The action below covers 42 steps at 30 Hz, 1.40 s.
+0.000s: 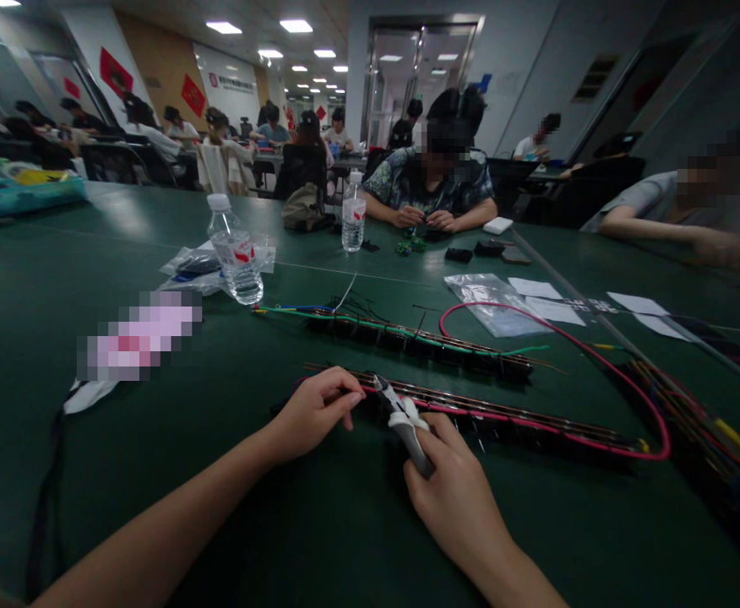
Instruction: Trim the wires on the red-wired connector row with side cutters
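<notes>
The left hand (316,411) pinches the near end of a long wire bundle (503,415) lying across the green counter (319,523), its fingers closed on the end of the strands. The right hand (455,498) grips a pair of small cutters (401,418) by the pale handles, the tip at the bundle beside the left hand; whether the blades actually touch a wire is hard to tell. A second bundle (421,338) lies parallel behind, near a water bottle (236,252).
</notes>
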{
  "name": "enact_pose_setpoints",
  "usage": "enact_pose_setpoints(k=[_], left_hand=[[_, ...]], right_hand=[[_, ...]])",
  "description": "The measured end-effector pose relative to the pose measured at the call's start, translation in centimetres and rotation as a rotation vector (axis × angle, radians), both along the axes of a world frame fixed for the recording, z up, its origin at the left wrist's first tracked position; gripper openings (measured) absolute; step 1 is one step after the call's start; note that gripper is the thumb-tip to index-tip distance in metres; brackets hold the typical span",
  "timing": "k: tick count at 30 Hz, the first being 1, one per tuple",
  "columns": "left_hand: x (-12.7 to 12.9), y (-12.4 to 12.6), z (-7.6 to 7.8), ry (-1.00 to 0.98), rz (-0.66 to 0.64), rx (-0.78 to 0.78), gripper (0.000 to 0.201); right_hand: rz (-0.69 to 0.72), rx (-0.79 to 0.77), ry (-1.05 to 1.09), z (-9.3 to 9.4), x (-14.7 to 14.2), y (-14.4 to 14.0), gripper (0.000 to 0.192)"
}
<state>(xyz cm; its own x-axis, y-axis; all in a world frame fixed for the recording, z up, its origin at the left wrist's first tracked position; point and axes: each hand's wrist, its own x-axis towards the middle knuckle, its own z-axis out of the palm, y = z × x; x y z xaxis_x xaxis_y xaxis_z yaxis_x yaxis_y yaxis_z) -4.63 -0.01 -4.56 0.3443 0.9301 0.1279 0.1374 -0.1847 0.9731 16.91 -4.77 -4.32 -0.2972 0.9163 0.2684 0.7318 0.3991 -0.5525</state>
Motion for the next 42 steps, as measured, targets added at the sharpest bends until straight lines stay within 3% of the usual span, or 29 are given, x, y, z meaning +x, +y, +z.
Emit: enact_pose_setpoints(k=[11,42], left_hand=[[-0.01,0.02,-0.23,-0.015,-0.003,0.004,0.008],[0.18,-0.15,0.40,-0.034,-0.011,0.002,0.007]], right_hand=[[0.048,0.076,-0.094,-0.40,-0.01,-0.29,0.036],[0.072,0.040,-0.183,-0.16,-0.11,-0.36,0.040]])
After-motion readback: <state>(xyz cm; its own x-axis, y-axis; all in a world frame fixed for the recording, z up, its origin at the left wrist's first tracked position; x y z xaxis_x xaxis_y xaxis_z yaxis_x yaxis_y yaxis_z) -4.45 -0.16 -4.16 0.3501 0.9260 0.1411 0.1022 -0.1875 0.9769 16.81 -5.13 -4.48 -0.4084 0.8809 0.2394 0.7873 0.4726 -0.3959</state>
